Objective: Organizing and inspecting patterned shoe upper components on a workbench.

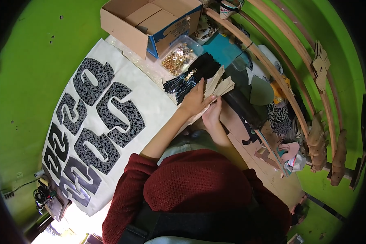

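Note:
My left hand (195,100) and my right hand (212,114) are close together over the worktable. Between them they hold a fanned bundle of beige strips (218,86), which look like stiff paper or leather. The left thumb presses on the strips, while the right fingers wrap their lower end and are partly hidden. Just left of the bundle lies a black beaded piece (175,86) with shiny dark strands and a gold-coloured trim. Black cloth (207,65) is heaped beyond it. A clear plastic tub (193,44) holds many small gold-coloured metal pieces.
An open cardboard box (126,34) stands at the back. White sheeting (150,99) with large black patterned cut-out shapes covers the left side. Curved wooden rails (272,69) run along the right, above piled cloth and cut scraps. A dark roll (244,107) lies right of my hands.

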A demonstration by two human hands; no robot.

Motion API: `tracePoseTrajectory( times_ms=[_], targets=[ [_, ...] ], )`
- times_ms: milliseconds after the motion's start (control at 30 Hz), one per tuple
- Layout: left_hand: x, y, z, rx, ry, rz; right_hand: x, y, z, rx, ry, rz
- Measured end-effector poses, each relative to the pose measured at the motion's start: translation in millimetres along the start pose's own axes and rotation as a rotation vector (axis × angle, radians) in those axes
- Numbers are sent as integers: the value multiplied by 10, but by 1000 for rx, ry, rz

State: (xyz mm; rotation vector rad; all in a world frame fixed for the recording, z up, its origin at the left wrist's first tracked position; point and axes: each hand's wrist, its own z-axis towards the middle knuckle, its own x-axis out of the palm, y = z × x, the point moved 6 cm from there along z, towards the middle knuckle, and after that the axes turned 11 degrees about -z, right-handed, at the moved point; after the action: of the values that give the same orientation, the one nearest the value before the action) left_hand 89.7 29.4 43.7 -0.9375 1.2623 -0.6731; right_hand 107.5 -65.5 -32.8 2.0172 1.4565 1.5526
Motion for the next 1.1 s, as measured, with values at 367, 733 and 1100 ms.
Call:
tracePoseTrajectory(
  times_ms=[367,733,1100],
  targets=[
    [-187,-75,-222,281,3,205,439,30,-65,189,-240,-121],
    [97,40,-246,219,-69,487,-245,638,302,-105,-13,-1078],
    [82,207,-134,229,-115,549,-134,404,513,-173,174,-1067]
  ],
)
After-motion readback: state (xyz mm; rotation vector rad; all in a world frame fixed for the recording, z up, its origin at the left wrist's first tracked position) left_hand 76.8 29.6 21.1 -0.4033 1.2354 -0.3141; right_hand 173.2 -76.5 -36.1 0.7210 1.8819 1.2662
